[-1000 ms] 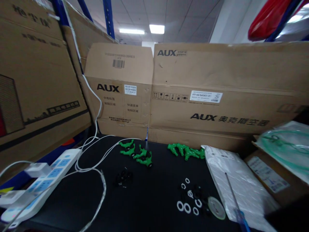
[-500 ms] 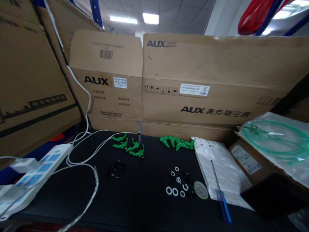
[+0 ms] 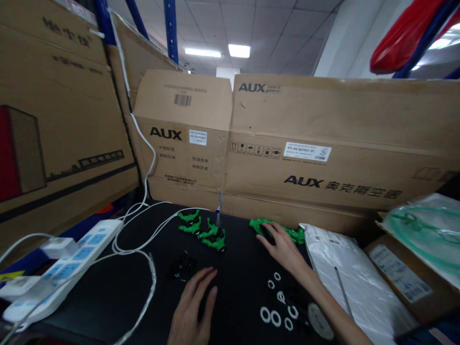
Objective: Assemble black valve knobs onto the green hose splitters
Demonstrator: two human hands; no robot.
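My right hand (image 3: 282, 249) reaches to the back of the black table, thumb and fingers apart, over a row of green plastic parts (image 3: 296, 235). Its fingertips are at the left parts of that row; whether they touch cannot be made out. Low in the middle, my left hand (image 3: 193, 309) hovers over or rests on the table, fingers stretched and thumb apart, holding nothing. Just beyond it lies a small pile of black pieces (image 3: 182, 264). Further back is another cluster of green jointed parts (image 3: 212, 237). White rings (image 3: 275, 318) lie below my right forearm, with dark pieces among them.
At left, a white power strip (image 3: 63, 273) and loose white cables (image 3: 153, 278) cross the table. A padded white bag (image 3: 354, 282) bearing a screwdriver shaft (image 3: 344, 292) is at right, beside a carton (image 3: 398, 273). Cardboard walls (image 3: 316, 206) close off the back. A round disc (image 3: 319, 321) is partly behind my forearm.
Both my hands have come into view from below, the right one reaching the green parts at the back. The view has tilted up and shifted left. The screwdriver's handle is now out of sight.
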